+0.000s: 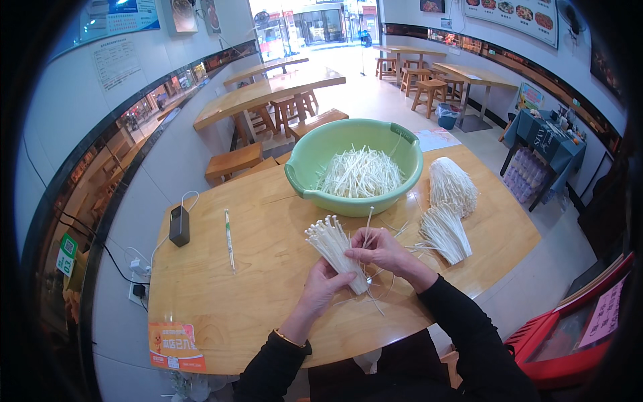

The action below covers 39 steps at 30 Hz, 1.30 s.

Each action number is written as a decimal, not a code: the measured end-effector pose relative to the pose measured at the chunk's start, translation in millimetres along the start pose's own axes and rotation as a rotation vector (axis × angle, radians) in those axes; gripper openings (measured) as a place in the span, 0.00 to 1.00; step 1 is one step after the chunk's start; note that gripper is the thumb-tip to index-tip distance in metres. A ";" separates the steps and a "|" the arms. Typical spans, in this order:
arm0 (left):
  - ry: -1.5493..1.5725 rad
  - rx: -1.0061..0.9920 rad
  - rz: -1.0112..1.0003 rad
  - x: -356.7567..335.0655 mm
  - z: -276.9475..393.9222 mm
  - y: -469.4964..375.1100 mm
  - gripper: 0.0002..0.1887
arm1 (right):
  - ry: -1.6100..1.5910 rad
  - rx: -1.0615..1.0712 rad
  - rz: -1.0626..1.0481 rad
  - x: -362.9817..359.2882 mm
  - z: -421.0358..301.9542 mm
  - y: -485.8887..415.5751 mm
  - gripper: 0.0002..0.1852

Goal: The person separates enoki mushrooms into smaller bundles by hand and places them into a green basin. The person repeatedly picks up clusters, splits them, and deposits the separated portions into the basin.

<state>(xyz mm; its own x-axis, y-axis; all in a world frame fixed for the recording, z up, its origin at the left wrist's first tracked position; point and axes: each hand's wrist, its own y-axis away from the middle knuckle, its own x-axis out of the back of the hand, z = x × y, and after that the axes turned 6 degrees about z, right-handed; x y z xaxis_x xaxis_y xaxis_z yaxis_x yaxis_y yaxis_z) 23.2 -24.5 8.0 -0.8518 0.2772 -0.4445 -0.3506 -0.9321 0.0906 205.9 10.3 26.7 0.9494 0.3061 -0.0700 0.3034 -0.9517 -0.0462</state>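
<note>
A bunch of enoki mushrooms [329, 241] is gripped near its base by my left hand [324, 284], caps pointing up and away from me. My right hand [379, 248] pinches a thin enoki strand [369, 223] beside the bunch, its small cap standing above the fingers. Just beyond the hands, a green plastic basin [346, 206] holds a heap of loose enoki strands [361, 173]. To the right of the basin lie two more enoki bunches, a rounded one [451, 183] behind a flatter one [444, 233]. Stray strands [374, 301] are scattered on the wood under and around my hands.
The wooden table [271, 306] carries a dark box-shaped device [179, 226] with a white cable and wrapped chopsticks [229, 241] at left. A paper sheet [436, 139] lies behind the basin. Wooden stools [233, 162] stand beyond; a red-framed object [567, 326] is at right.
</note>
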 end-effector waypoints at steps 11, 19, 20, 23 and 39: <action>0.056 -0.014 -0.003 -3.6 8.6 3.8 0.23 | -0.001 0.090 0.106 -3.8 -6.0 1.7 0.07; 0.152 0.045 0.031 -1.0 7.2 1.0 0.18 | -0.193 0.011 0.029 -4.5 -13.4 6.7 0.06; 0.180 0.055 0.033 0.7 6.1 0.2 0.17 | -0.261 -0.006 0.009 -2.7 -9.8 4.7 0.06; 0.250 0.055 0.065 3.2 4.2 -3.3 0.16 | -0.427 -0.034 -0.028 8.6 -1.6 1.3 0.06; 0.005 0.027 -0.059 -3.6 9.5 3.3 0.23 | -0.061 -0.089 -0.009 3.5 -15.6 4.6 0.10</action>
<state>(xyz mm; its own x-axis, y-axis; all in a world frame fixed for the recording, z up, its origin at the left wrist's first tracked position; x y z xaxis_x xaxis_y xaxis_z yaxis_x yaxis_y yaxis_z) 21.4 -26.3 18.3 -0.8275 0.3306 -0.4538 -0.4108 -0.9074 0.0880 211.9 6.6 41.7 0.9409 0.3127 -0.1302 0.3203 -0.9464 0.0416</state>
